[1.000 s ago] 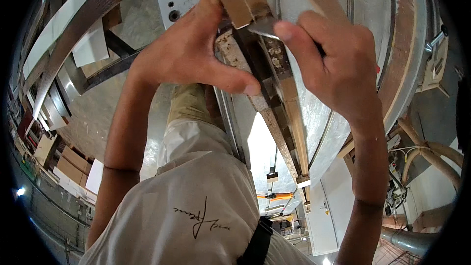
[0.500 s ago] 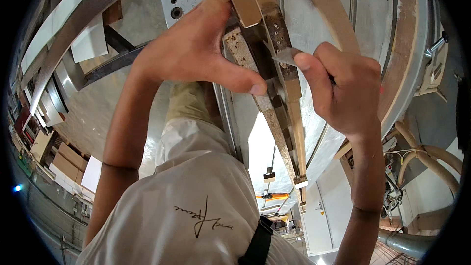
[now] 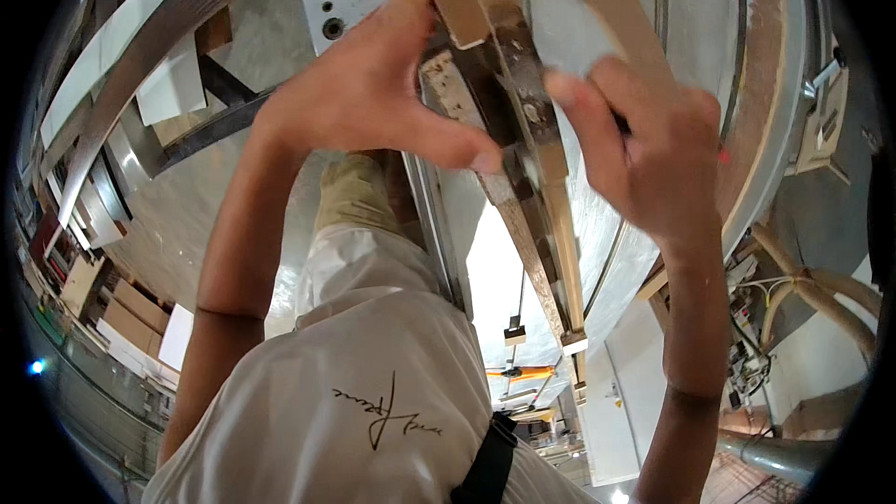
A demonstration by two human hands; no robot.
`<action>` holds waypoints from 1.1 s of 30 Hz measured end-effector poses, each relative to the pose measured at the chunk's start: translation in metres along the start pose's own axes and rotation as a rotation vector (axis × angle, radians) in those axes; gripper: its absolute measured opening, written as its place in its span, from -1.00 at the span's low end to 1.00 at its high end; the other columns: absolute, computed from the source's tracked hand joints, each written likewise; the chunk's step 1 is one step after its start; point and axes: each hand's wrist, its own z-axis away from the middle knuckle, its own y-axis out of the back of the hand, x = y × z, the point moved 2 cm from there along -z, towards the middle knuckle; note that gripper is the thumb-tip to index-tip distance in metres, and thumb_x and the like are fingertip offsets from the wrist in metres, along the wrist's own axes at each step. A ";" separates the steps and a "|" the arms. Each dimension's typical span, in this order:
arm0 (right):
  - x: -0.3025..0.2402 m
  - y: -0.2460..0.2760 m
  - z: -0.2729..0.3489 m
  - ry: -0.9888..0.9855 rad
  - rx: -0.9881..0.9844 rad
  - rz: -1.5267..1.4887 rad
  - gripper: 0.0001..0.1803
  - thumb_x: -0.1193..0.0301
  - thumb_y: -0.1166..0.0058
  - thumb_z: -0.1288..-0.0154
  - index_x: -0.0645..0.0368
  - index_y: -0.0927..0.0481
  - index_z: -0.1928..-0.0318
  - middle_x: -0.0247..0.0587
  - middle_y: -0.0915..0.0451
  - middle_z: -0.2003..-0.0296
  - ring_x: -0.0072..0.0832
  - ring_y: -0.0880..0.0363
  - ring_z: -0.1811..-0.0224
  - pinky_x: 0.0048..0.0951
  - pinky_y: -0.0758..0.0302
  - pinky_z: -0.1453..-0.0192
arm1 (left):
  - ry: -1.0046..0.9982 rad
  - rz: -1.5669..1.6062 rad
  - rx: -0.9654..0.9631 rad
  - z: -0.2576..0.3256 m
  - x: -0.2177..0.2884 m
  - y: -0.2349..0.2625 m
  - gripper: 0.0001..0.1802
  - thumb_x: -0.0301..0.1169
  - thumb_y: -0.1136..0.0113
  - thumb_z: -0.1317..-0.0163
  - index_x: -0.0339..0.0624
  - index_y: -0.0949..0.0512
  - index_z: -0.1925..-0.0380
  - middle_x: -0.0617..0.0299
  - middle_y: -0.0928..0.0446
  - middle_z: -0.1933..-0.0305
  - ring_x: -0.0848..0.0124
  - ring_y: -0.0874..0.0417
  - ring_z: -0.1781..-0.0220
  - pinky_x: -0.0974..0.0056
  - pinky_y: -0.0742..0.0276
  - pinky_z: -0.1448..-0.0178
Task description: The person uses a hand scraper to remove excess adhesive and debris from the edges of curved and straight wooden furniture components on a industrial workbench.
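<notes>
A long, narrow wooden assembly [image 3: 558, 224] of parallel strips with brown block ends runs away from me, its upper edge stained dark and rough. My left hand [image 3: 359, 98] is wrapped round its near end, fingers curled behind the brown block [image 3: 457, 11] and thumb pressed along the pale, pitted strip. Close to the dark edge on the right, my right hand [image 3: 653, 145] is closed in a pinch and blurred by motion. The thin grey blade that it grips shows plainly only in the earlier picture; now it is mostly smeared or hidden.
Beneath the wood is a grey metal table [image 3: 616, 187] with grooves. A curved tan strip [image 3: 607, 0] lies on it at the upper right. Curved panels [image 3: 140, 65] stand at the left, above stacked brown boards [image 3: 135, 313]. Thick hoses [image 3: 826, 299] are at the right.
My right hand has shifted slightly up along the dark edge, and its blade has gone from plain to blurred. The left hand keeps its grip, and the wood has barely moved.
</notes>
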 end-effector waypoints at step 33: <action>-0.101 -0.002 0.317 -0.853 0.158 -0.043 -0.41 0.20 -0.61 0.07 0.19 -0.76 0.01 -0.09 -0.78 0.24 -0.24 -0.74 0.37 -0.33 -0.65 0.19 | 0.291 0.160 0.460 0.000 0.051 -0.035 0.19 -0.34 -0.54 -0.11 -0.29 0.14 -0.54 0.01 -0.47 -0.18 0.24 -0.54 -0.22 0.15 -0.45 -0.37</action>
